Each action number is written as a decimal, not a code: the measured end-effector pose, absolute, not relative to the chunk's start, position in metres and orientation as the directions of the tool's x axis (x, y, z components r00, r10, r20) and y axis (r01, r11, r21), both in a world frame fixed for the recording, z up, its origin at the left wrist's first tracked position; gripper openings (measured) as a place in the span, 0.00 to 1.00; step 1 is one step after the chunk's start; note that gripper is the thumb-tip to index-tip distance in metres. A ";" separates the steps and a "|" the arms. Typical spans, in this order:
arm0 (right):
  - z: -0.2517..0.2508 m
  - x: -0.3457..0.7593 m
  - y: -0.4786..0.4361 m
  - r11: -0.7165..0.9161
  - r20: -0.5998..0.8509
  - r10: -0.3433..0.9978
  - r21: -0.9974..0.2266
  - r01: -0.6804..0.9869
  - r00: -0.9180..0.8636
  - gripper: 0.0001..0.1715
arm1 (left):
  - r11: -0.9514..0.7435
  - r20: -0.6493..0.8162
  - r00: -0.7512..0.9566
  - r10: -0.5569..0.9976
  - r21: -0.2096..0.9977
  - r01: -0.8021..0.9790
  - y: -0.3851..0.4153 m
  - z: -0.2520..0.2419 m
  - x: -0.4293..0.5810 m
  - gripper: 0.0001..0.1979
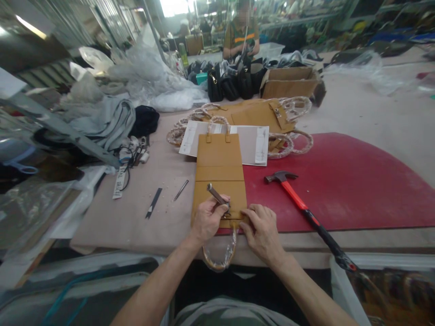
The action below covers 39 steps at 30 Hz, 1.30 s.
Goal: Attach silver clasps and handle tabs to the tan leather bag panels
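Observation:
A flat tan leather bag panel (220, 156) lies lengthwise before me, with a plastic-wrapped handle at its far end and another handle (219, 266) hanging over the table's front edge. My left hand (208, 220) is closed round a short metal punch (215, 194), which leans over the near part of the panel. What lies right under its tip is partly hidden by the fingers. At the panel's right edge, by the base of the near handle, my right hand (261, 228) pinches the leather between thumb and fingers. A claw hammer (302, 206) with a red and black handle lies to the right.
A red mat (356, 181) covers the table's right side. Left lie a cutter blade (154, 203) and a thin metal rod (181, 190). Behind are a white-edged board (255, 147), stacked tan panels (244, 111), black bags (231, 83) and a cardboard box (288, 83). A person (241, 36) stands beyond.

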State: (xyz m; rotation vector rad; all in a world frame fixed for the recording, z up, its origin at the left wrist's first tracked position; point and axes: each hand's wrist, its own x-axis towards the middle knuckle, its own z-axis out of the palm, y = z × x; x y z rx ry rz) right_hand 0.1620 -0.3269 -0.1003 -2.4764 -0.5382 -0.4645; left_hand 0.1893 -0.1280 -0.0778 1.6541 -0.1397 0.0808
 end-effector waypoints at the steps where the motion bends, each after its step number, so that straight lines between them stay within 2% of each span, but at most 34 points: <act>1: -0.101 0.162 -0.327 -0.762 0.433 0.276 -0.446 0.470 0.858 0.11 | -0.084 0.117 0.992 -0.054 0.989 -0.121 -0.131 -0.079 0.190 0.09; 5: -0.101 0.167 -0.334 -0.752 0.439 0.299 -0.438 0.493 0.847 0.10 | -0.126 0.066 0.997 -0.035 0.990 -0.070 -0.134 -0.082 0.185 0.10; 11: -0.101 0.168 -0.344 -0.676 0.429 0.419 -0.440 0.591 0.800 0.22 | -0.122 0.058 0.998 -0.001 0.991 -0.058 -0.133 -0.083 0.176 0.09; 14: -0.102 0.168 -0.344 -0.668 0.416 0.419 -0.461 0.584 0.807 0.24 | -0.096 0.045 0.999 -0.003 0.994 -0.045 -0.133 -0.082 0.178 0.10; 22: -0.107 0.171 -0.336 -0.699 0.431 0.302 -0.506 0.505 0.850 0.21 | -0.079 0.014 0.999 -0.032 0.997 -0.016 -0.136 -0.077 0.185 0.10; 30: -0.106 0.172 -0.335 -0.710 0.441 0.299 -0.489 0.506 0.846 0.18 | -0.008 0.016 0.999 -0.044 1.000 -0.016 -0.136 -0.079 0.188 0.08; 39: -0.105 0.171 -0.337 -0.696 0.424 0.353 -0.476 0.537 0.834 0.07 | 0.012 0.001 1.000 -0.017 1.000 -0.001 -0.133 -0.079 0.187 0.07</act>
